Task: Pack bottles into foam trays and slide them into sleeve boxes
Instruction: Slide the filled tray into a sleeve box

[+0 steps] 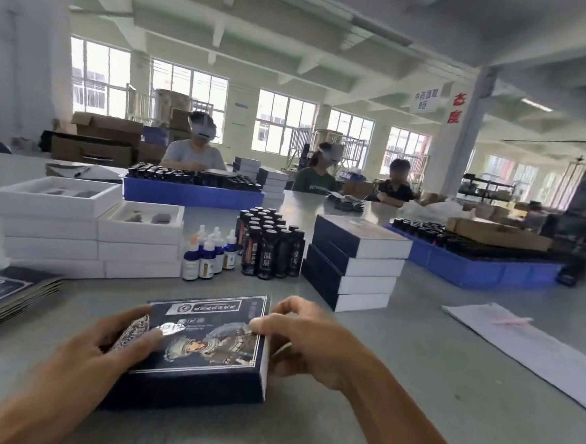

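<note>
Table: grey work table (413, 366) spanning the whole foreground
Blue crates: one at the far centre (192, 195), one at the right (481, 267), both filled with dark bottles
White trays: two stacks of white foam trays (88, 233) at the left, side by side, the top ones showing their cut-outs
Finished boxes: stack of four dark sleeved boxes (354, 263) right of centre, white tray ends facing the camera's right
Sleeve box: dark printed sleeve box (205, 347) lying flat on the table at near centre, printed face up, long axis running left to right, white tray edge showing at its right end
Dark bottles: cluster of upright black bottles (269, 246) between the trays and the finished stack
Dropper bottles: small group of blue-and-white dropper bottles (209, 254) just left of the black ones
Left hand: left hand (105, 344) curled round the box's left end, thumb on top
Right hand: right hand (298, 335) clasps the right end, thumb on top, fingers curled at the white edge
</note>
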Tool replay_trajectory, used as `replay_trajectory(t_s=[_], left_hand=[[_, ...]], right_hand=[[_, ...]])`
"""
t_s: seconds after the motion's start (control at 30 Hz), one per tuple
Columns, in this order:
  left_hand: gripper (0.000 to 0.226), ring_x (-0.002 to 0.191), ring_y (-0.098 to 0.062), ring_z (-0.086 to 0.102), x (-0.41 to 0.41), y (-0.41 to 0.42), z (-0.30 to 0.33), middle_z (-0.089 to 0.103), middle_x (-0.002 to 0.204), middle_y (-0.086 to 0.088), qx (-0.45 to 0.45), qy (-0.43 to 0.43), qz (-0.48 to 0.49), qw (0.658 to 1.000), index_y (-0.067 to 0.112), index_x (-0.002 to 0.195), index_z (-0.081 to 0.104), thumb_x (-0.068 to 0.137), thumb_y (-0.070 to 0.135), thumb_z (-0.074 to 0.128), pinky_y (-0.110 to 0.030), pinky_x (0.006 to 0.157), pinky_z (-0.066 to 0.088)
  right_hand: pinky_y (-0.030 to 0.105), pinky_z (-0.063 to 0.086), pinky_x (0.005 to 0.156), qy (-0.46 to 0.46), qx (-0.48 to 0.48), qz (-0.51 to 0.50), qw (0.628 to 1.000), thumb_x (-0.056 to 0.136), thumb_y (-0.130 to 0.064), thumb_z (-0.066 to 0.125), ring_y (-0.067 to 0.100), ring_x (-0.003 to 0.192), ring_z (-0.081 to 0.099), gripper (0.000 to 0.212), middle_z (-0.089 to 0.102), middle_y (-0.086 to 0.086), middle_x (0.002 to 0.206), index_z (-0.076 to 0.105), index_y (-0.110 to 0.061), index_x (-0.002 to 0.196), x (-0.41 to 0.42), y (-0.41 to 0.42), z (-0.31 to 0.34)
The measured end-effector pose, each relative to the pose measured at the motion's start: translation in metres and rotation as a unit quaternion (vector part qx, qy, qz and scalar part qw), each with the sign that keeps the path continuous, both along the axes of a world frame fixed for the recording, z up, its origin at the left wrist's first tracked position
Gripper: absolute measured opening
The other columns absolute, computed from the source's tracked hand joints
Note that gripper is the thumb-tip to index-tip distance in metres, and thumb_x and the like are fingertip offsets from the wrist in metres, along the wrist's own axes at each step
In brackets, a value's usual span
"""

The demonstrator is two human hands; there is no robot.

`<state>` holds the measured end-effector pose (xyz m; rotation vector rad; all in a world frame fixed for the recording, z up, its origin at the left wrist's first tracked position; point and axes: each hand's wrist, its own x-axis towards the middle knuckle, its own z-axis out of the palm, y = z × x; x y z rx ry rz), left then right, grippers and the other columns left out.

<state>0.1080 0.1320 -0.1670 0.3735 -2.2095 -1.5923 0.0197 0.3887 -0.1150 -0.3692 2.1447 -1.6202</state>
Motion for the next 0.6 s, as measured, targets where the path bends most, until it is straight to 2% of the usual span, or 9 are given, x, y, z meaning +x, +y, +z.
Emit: replay_trajectory(t_s=[0.07,0.1,0.17,0.23,0.27,0.33,0.4,0.47,0.6], left_hand=[[0.052,0.097,-0.015,0.069,-0.012,0.016,0.011,0.074,0.1,0.014,0.179,0.029,-0.045,0.982,0.051,0.098,0.069,0.053,0.076,0.073,-0.042,0.094,0.046],[0.051,0.094,-0.019,0.07,-0.019,0.022,0.013,0.075,0.097,0.009,0.232,0.052,-0.047,0.97,0.044,0.096,0.071,0.056,0.075,0.069,-0.044,0.091,0.047],[0.044,0.09,-0.024,0.068,-0.03,0.031,0.011,0.073,0.097,0.0,0.254,0.082,-0.014,0.964,0.033,0.098,0.067,0.071,0.067,0.06,-0.046,0.088,0.048],[0.014,0.085,-0.021,0.068,-0.039,0.037,-0.003,0.069,0.101,-0.006,0.113,0.069,0.03,0.991,0.036,0.097,0.062,0.088,0.046,0.062,-0.048,0.091,0.049],[0.013,0.082,-0.014,0.067,-0.041,0.04,-0.009,0.068,0.102,-0.003,0.006,0.058,0.024,0.998,0.042,0.099,0.061,0.089,0.036,0.066,-0.044,0.09,0.05],[0.032,0.085,0.0,0.06,-0.042,0.048,-0.019,0.061,0.107,0.012,-0.209,0.036,-0.037,0.977,0.055,0.105,0.05,0.086,0.036,0.067,-0.031,0.087,0.048],[0.035,0.1,0.003,0.052,-0.042,0.055,-0.019,0.046,0.114,0.025,-0.364,0.017,-0.076,0.928,0.064,0.111,0.03,0.089,0.052,0.054,-0.015,0.092,0.04],[0.036,0.109,0.006,0.045,-0.044,0.054,-0.017,0.04,0.115,0.027,-0.381,0.032,-0.083,0.92,0.063,0.114,0.022,0.091,0.054,0.049,-0.008,0.096,0.032],[0.041,0.101,0.006,0.055,-0.048,0.051,-0.015,0.053,0.104,0.026,-0.312,0.037,-0.107,0.943,0.059,0.101,0.043,0.085,0.033,0.069,-0.016,0.095,0.041]], right_hand=[[0.025,0.055,0.056,0.02,-0.034,-0.049,0.998,0.081,-0.028,0.079,0.015,0.066,0.071,0.037,0.073,0.01,0.088,0.057,-0.012,0.107,-0.002,0.014,0.01],[0.025,0.056,0.056,0.032,-0.052,-0.074,0.995,0.082,-0.026,0.078,0.015,0.067,0.071,0.034,0.073,0.01,0.086,0.058,-0.012,0.105,-0.004,0.024,0.016],[0.027,0.056,0.058,0.057,-0.092,-0.135,0.985,0.082,-0.024,0.078,0.016,0.068,0.071,0.033,0.074,0.009,0.082,0.059,-0.01,0.105,-0.011,0.045,0.029],[0.027,0.056,0.057,0.073,-0.149,-0.215,0.962,0.082,-0.022,0.077,0.018,0.067,0.071,0.033,0.074,0.012,0.081,0.062,-0.006,0.107,-0.026,0.069,0.047],[0.027,0.056,0.056,0.081,-0.177,-0.254,0.948,0.082,-0.022,0.078,0.02,0.068,0.071,0.033,0.074,0.015,0.083,0.063,-0.005,0.107,-0.037,0.08,0.058],[0.027,0.057,0.056,0.102,-0.218,-0.318,0.917,0.083,-0.02,0.078,0.022,0.072,0.07,0.03,0.071,0.017,0.089,0.065,-0.005,0.103,-0.06,0.097,0.078],[0.027,0.057,0.05,0.121,-0.23,-0.374,0.89,0.084,-0.018,0.077,0.023,0.077,0.069,0.022,0.067,0.015,0.097,0.06,-0.012,0.096,-0.086,0.106,0.094],[0.026,0.056,0.045,0.127,-0.222,-0.413,0.874,0.085,-0.016,0.076,0.025,0.084,0.067,0.024,0.063,0.014,0.103,0.053,-0.019,0.091,-0.113,0.109,0.104],[0.028,0.057,0.045,0.107,-0.204,-0.456,0.86,0.085,-0.016,0.076,0.028,0.098,0.064,0.029,0.059,0.013,0.108,0.051,-0.013,0.098,-0.155,0.106,0.108]])
